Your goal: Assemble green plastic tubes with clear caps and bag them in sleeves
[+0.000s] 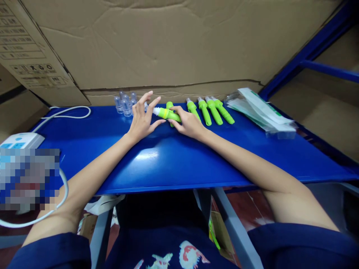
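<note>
My right hand grips a bright green plastic tube with a yellow ring and a whitish tip that points left. Its thumb and fingers close around the tube's right part. My left hand is beside that tip, fingers spread and thumb stretched out, with no object plainly held. A clear piece shows partly behind its fingers. Behind the held tube, another green piece is partly hidden. Several clear caps stand upright just left of my left hand. To the right of my right hand lie several green tubes with clear tips.
Clear plastic bags with a white and green packet lie at the right of the blue table. A white power strip with its cable sits at the left. Cardboard walls the back; a blue metal frame rises at the right.
</note>
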Demonstrator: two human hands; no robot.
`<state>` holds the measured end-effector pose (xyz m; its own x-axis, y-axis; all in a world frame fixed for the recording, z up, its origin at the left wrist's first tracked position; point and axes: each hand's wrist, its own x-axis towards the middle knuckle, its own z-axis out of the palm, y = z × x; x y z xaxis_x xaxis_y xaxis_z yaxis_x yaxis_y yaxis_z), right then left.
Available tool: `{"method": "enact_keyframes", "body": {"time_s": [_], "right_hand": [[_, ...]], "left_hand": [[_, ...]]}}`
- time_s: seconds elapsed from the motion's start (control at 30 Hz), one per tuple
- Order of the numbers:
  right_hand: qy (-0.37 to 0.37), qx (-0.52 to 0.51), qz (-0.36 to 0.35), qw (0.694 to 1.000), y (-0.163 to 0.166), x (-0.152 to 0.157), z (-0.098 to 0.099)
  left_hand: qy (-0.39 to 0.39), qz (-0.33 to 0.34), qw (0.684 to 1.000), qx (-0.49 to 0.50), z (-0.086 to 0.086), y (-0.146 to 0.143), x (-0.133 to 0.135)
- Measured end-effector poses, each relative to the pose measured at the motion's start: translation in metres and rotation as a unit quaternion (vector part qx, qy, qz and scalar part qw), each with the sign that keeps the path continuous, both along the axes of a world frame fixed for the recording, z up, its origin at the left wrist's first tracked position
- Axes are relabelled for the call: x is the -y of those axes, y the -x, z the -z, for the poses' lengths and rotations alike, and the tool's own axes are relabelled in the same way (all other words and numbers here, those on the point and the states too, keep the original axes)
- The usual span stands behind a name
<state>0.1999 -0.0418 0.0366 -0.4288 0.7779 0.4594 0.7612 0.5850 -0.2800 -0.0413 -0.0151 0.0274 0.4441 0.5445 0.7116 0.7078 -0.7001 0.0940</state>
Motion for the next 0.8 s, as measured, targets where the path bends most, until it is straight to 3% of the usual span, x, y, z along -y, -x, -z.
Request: {"method": "enact_keyframes", "body": {"time_s": [0.27, 0.57, 0.67, 0.8], "right_hand": [[0.032, -0.131, 0.07, 0.988, -0.014, -0.026, 0.007], [0.218, -0.28, 0.1, 0.93, -0.022, -0.04, 0.015], [0.242, -0.274, 0.104, 0.925, -0.021, -0.037, 0.012], [0.241, -0.205, 0.122, 0.941, -0.023, -0.037, 0.01]], "left_hand": [[-0.009, -0.012, 1.0, 0.007, 0.008, -0.001, -0.005], [-0.028, 0.013, 1.0, -0.001, 0.013, -0.002, -0.006], [-0.024, 0.025, 0.999, -0.013, 0.013, -0.003, -0.006], [-0.007, 0.032, 0.999, -0.025, 0.012, -0.003, -0.005]]}}
